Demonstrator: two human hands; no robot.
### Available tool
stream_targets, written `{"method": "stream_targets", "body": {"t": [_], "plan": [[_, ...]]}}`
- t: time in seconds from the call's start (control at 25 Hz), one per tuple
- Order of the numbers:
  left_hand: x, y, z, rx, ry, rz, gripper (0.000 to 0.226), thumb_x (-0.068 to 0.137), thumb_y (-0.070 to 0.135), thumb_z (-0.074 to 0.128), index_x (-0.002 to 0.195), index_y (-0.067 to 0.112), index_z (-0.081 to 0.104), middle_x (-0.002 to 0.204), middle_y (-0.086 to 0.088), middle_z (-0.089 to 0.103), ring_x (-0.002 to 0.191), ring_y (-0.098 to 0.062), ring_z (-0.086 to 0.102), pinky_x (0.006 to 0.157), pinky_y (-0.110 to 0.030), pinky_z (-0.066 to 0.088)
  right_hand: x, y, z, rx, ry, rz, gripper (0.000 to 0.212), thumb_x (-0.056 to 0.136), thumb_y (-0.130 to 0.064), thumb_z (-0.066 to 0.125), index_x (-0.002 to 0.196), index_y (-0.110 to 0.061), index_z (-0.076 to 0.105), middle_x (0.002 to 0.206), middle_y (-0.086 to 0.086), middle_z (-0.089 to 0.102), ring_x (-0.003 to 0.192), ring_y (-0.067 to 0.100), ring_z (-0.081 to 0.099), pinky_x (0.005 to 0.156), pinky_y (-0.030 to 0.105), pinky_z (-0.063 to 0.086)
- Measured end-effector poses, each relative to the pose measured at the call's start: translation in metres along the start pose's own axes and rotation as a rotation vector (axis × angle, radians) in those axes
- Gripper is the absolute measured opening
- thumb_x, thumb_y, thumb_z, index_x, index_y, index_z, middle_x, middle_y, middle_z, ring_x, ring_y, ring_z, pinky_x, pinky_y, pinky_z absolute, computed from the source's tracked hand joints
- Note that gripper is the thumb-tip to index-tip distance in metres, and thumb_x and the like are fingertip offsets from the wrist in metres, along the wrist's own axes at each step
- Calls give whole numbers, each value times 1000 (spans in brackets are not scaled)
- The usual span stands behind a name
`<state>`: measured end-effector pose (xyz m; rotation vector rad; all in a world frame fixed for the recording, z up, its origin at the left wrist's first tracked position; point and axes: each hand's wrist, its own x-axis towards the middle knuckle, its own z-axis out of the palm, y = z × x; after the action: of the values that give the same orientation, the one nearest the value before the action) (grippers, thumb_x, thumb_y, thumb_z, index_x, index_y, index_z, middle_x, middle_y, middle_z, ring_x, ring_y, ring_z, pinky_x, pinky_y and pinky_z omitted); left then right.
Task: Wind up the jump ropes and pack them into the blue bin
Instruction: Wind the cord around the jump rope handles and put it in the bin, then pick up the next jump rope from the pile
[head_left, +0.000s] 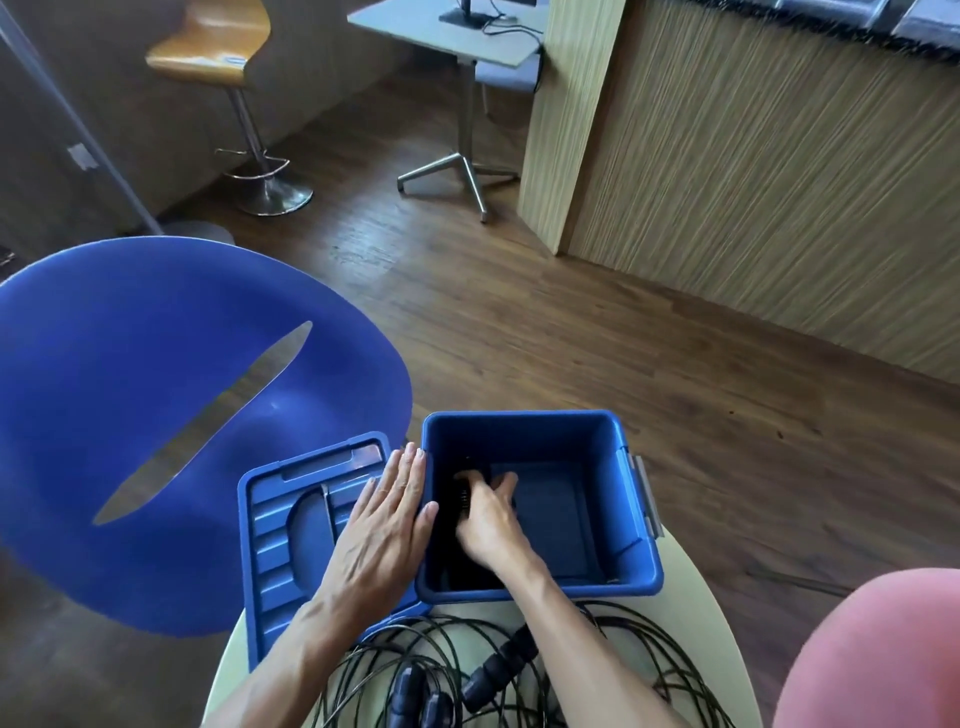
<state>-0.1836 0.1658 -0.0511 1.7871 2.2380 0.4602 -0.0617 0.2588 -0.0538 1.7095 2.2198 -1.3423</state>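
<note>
Blue bin open on pale round worktop, lid lying just left of it. Left hand flat, fingers straight, pressed against bin's left wall, over lid. Right hand down inside bin, fingers curled on dark wound rope by left wall. More jump ropes loose, tangled on worktop nearside, black handles among them.

The dark wound jump rope inside the square blue plastic bin is lost in shadow under the right hand, so its grip there cannot be judged. The tangled black ropes on the pale round tabletop run off the bottom edge.
</note>
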Motion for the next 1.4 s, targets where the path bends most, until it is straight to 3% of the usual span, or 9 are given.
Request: {"method": "stream_targets", "body": {"t": [0.12,0.32,0.52,0.68,0.84,0.96,1.12,1.24,1.4], "plan": [[-3,1,0,-8,9,-8,65,97,52,6,154,20,4,160,7,-2,146,-2,-11,117,-20,-5,0,5,-9,36,-1,-17,51,92,-5,57,137,-29,51,130,7,29,112,37,59,103,38,46],[-10,3,-6,5,20,-7,67,96,55,8,154,20,4,160,5,-3,146,-4,-9,120,-28,5,-17,7,-29,208,78,-37,59,95,-13,58,149,-28,39,140,9,52,128,27,51,103,28,38],[-52,6,-21,27,37,67,64,99,51,18,153,16,19,161,-2,11,148,-11,2,119,-32,9,-81,32,-51,477,448,-15,32,96,-22,63,128,-23,61,112,6,68,92,12,65,74,9,43],[-100,4,-39,142,52,193,58,99,40,34,148,9,32,159,-10,19,148,-24,12,116,-42,21,-150,58,-38,572,678,-58,19,95,-16,65,115,-18,67,108,7,66,97,15,66,73,3,44],[-153,7,-44,253,4,371,58,99,42,35,148,11,33,159,-13,20,148,-26,15,115,-43,22,-211,84,-9,504,646,-33,21,93,-21,68,113,-24,65,111,2,63,100,13,64,79,11,46],[-183,9,-45,294,-42,402,59,98,43,38,148,13,34,159,-11,19,148,-23,15,115,-40,20,-250,101,12,446,587,46,24,92,-29,70,114,-28,63,112,3,60,99,16,64,84,30,53],[-200,16,-44,372,-77,458,58,95,41,41,147,15,36,157,-9,26,146,-23,22,115,-39,20,-286,112,36,399,507,92,33,90,-31,73,120,-23,62,110,8,60,89,14,63,72,18,49],[-210,18,-44,384,-131,442,52,89,38,42,135,16,52,145,-8,45,136,-25,41,107,-38,39,-303,110,60,351,442,107,44,88,-38,74,127,-22,58,105,1,58,86,11,63,68,13,47],[-214,10,-39,384,-143,417,59,67,18,79,123,15,60,125,-9,60,114,-26,57,89,-37,52,-309,96,93,251,279,107,62,90,-48,69,140,-23,41,120,4,54,102,13,54,81,18,42]]}}
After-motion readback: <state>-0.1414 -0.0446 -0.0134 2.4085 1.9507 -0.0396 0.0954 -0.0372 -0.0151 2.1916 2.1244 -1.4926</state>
